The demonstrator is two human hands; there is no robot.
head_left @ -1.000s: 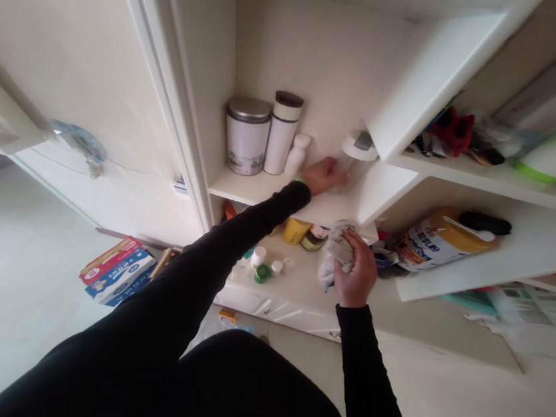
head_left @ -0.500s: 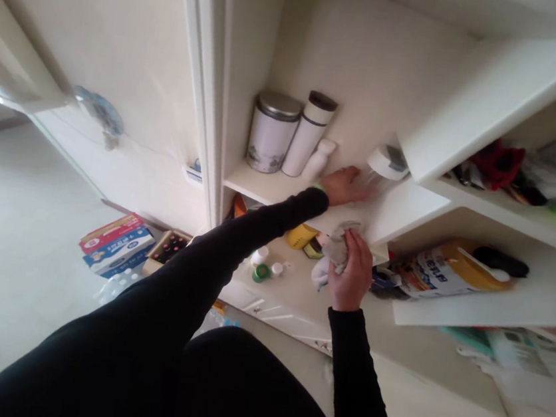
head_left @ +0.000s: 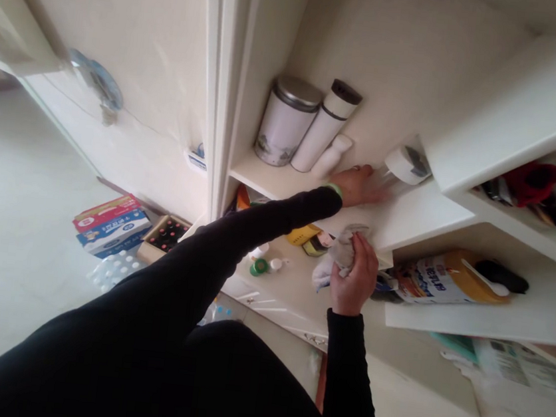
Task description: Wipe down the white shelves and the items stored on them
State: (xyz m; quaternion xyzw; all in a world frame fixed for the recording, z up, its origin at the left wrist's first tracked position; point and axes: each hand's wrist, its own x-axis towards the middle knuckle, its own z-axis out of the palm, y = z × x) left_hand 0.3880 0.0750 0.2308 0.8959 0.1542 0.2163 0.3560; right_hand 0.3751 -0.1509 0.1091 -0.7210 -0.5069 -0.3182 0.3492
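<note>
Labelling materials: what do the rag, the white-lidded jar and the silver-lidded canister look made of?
Rag: soft, matte fabric; it creases.
Jar: clear, smooth-looking glass or plastic, can't tell which; see-through sides.
Canister: lid likely satin metal, grey sheen; pale printed body could be metal or card.

Matt cloth (head_left: 341,254), mtl canister lid (head_left: 298,92).

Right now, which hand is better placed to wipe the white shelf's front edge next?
Probably the right hand: it holds the crumpled grey cloth near the white shelf's edge, while the left hand is at the clear, white-lidded container.
</note>
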